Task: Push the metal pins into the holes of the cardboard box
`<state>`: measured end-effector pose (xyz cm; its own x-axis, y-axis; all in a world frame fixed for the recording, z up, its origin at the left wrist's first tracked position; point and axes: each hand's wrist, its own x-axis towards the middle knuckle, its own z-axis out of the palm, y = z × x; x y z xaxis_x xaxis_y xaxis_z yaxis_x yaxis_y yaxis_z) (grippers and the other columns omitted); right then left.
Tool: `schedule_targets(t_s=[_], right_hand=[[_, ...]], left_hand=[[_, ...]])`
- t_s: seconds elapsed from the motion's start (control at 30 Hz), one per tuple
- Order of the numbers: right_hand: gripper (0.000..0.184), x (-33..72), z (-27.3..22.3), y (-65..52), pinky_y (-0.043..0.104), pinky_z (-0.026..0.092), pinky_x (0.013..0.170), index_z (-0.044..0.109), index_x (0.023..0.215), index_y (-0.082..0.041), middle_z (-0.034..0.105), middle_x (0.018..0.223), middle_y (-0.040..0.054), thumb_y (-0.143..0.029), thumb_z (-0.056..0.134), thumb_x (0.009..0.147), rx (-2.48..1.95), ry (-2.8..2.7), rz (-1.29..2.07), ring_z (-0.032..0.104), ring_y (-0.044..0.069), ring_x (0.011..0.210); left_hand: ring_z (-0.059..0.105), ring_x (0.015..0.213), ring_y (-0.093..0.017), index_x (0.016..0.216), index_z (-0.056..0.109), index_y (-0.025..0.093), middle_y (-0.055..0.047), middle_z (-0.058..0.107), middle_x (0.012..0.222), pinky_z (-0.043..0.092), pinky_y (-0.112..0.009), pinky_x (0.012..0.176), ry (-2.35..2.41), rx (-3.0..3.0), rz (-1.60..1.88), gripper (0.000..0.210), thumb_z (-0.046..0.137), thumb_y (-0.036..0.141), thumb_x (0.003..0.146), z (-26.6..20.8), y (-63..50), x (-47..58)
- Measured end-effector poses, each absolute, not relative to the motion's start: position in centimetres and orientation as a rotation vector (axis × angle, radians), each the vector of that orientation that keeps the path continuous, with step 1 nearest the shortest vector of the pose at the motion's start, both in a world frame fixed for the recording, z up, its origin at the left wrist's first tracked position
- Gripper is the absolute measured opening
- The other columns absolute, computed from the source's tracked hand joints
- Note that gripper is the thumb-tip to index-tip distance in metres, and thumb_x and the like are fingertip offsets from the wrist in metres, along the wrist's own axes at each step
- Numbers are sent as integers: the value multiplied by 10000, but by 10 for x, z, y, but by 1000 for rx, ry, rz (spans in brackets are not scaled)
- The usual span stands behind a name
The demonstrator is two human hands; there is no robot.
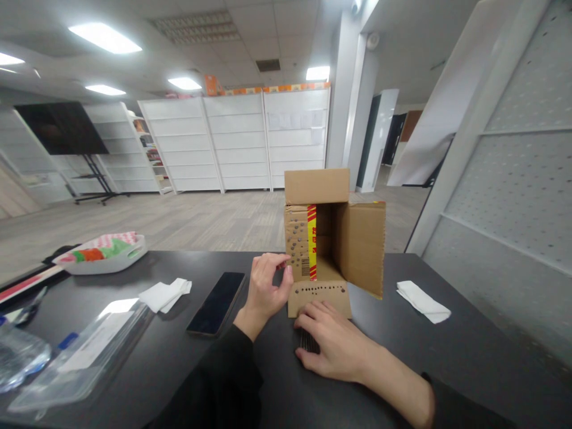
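An open cardboard box (298, 238) lies with its mouth toward me, and yellow-and-red tape runs along its partly closed left flap. Dark spots dot that flap, and a row of dark dots crosses the lower flap (319, 298). My left hand (267, 286) is at the box's left edge, index finger and thumb bent toward each other in a pinch; whatever is between them is too small to make out. On the table before the lower flap, my right hand (335, 342) curls its fingers and thumb round a small dark ribbed object (308, 341), mostly hidden under the palm.
Left of the box, a phone (217, 302) lies on the black table (277, 381). Farther left are folded tissues (166, 295), a clear plastic case (84, 357), a water bottle (20, 354) and a white basket (102, 262) with colourful contents. Another tissue (423, 301) lies at right.
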<state>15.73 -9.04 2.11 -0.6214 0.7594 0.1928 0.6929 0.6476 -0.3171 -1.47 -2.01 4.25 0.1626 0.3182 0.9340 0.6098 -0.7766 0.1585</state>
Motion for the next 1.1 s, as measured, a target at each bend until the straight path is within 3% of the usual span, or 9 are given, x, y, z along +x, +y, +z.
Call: schedule_targets(t_s=[0.4,0.73,1.1], right_hand=[[238,155,21,-93,371,387,872,627,979,-187,619,1000,68,-331,657,791,-1184,-2554,284,555,234,965],[117,156,22,-89,345,381,821,633,897,-198,654,849,32,-294,570,879,-1082,-2517,221,569,199,873],[239,159,14,-72,287,459,728,609,852,-190,644,807,43,-282,429,979,-1000,-2038,412,601,170,778]], left_hand=[[568,732,-137,1016,558,191,-6,607,783,444,-316,746,-918,-2194,-1648,169,536,133,858,41,-20,-14],[562,716,-135,1022,558,190,-5,604,774,442,-319,747,-926,-2205,-1642,169,541,144,860,39,-18,-15],[571,705,-140,1010,562,193,0,613,774,439,-311,746,-933,-2194,-1642,166,546,144,852,40,-19,-14]])
